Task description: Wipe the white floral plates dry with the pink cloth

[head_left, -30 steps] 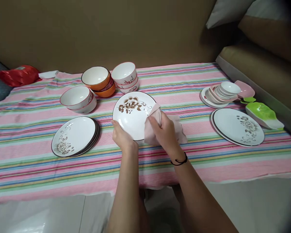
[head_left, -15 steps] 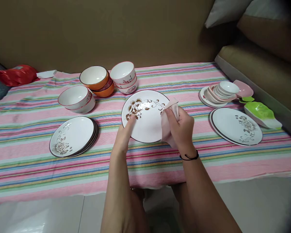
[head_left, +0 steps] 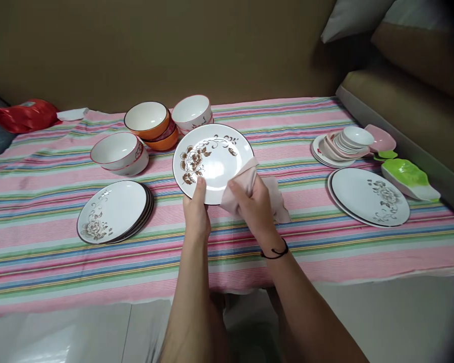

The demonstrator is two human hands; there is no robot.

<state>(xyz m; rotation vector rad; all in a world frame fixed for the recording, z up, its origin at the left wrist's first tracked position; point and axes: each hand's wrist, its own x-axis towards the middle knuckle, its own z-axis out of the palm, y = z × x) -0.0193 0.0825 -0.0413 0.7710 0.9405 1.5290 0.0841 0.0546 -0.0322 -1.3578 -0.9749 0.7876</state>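
A white plate (head_left: 215,156) with a brown flower print and a dark rim is tilted up over the middle of the striped table. My left hand (head_left: 195,212) grips its near edge, thumb on the face. My right hand (head_left: 254,207) is closed on a pale pink cloth (head_left: 245,187) pressed against the plate's lower right part. A black band circles my right wrist.
A stack of flowered plates (head_left: 113,212) lies at the left, with white and orange bowls (head_left: 147,123) behind it. At the right are two flowered plates (head_left: 369,197), a pile of small saucers (head_left: 342,146), pink and green leaf dishes (head_left: 408,177), and a sofa edge.
The plate has turned in my hands and risen off the cloth-covered table; its flower print went from the top to the left. My right hand with the cloth shifted left and lower on it.
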